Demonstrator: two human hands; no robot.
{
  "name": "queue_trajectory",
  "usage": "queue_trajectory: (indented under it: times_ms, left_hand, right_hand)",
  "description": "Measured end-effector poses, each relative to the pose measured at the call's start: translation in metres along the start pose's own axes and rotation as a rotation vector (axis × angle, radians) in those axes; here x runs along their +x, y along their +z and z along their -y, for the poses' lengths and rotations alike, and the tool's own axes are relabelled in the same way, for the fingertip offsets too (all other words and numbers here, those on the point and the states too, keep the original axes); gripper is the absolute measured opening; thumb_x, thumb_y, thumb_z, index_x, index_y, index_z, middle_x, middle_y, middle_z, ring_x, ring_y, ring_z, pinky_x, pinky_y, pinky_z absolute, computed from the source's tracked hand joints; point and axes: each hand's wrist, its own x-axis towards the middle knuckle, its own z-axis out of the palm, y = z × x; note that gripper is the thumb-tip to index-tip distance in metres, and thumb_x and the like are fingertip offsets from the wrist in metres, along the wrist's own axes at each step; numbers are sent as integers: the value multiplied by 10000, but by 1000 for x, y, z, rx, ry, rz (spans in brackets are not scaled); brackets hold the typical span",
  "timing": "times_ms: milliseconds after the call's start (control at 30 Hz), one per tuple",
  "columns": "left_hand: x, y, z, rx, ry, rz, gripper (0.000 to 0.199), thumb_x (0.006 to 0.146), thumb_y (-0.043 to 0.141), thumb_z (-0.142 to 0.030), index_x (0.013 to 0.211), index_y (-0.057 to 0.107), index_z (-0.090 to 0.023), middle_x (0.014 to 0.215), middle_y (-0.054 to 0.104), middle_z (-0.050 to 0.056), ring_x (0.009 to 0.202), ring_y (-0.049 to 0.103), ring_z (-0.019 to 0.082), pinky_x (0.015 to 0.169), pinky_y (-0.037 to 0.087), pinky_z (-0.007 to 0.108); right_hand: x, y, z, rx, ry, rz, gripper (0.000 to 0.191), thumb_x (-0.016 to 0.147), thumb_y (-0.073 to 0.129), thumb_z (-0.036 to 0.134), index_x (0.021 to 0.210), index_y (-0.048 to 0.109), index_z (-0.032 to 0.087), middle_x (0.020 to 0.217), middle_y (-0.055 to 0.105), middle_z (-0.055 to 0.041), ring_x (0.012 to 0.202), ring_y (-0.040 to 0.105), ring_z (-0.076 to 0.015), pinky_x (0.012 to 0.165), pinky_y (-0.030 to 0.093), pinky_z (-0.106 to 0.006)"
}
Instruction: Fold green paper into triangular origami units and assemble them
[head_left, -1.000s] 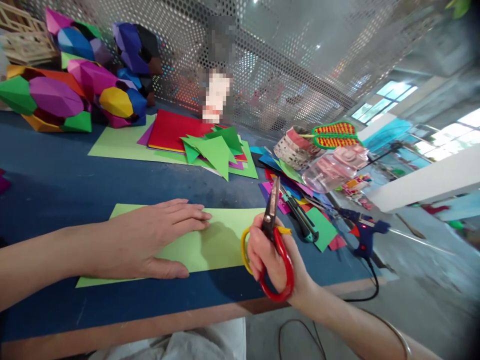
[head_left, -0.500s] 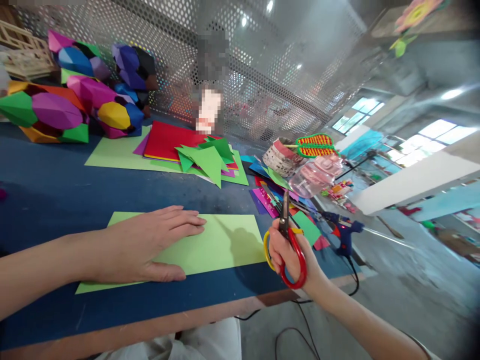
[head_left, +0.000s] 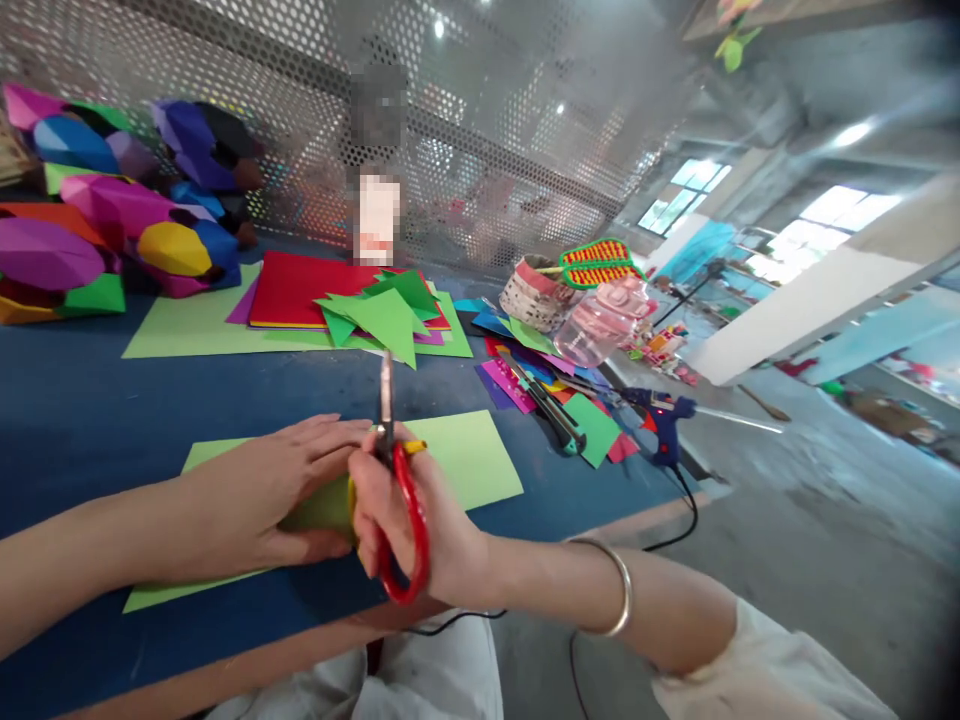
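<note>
A light green sheet of paper (head_left: pixel 480 460) lies on the blue table near its front edge. My left hand (head_left: pixel 262 495) rests flat on the sheet's left part, fingers stretched to the right and thumb apart. My right hand (head_left: pixel 420 520) is closed round a pair of scissors (head_left: pixel 405 500) with one red and one yellow handle. Their blades look closed and point up and away from me. The right hand is above the middle of the sheet, right by the left fingertips, and hides part of the paper.
Behind the sheet lies a stack of red paper (head_left: pixel 300 290) with green triangles (head_left: pixel 386 318) on top. To the right are a utility knife (head_left: pixel 551 410), paper scraps, a pink bottle (head_left: pixel 600 325) and a blue glue gun (head_left: pixel 664 420). Folded paper shapes (head_left: pixel 176 250) stand at the left.
My right hand has moved left with the scissors, from beyond the sheet's right end to over its middle. The left hand stays flat on the paper. The view has shifted slightly right.
</note>
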Motion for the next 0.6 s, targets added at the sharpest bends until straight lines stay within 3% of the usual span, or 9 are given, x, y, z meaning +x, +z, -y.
queue_trajectory:
  times_ms: [167,267,333,600]
  left_hand:
    - [-2,6,7,6,4,-26,673,911,619,-530,1507,418,-293,1552,464,44,1385,479,305,1147,399,446]
    - [-2,10,11,19,40,-54,693,903,629,-523,1521,389,-319,1561,457,27,1395,476,297,1173,365,453]
    - [-3,11,10,20,44,-58,719,896,634,-527,1535,363,-339,1566,451,16,1394,481,296,1170,369,454]
    - [-3,18,-5,9,-58,-185,653,876,612,-504,1488,410,-399,1543,476,-71,1389,485,263,1204,311,407]
  right_hand:
    - [-8,-12,9,-55,-4,19,287,888,613,475,996,424,288,422,414,154,302,395,-110,309,379,-180]
    - [-16,-37,13,-51,0,-102,181,934,529,430,970,432,281,442,432,144,301,381,-101,325,395,-187]
    - [-24,-55,18,-111,-45,-198,209,914,571,434,942,444,271,442,428,140,321,397,-93,350,397,-176]
    - [-49,-109,43,-132,-63,-391,462,782,561,695,898,437,266,422,436,122,309,409,-119,306,360,-204]
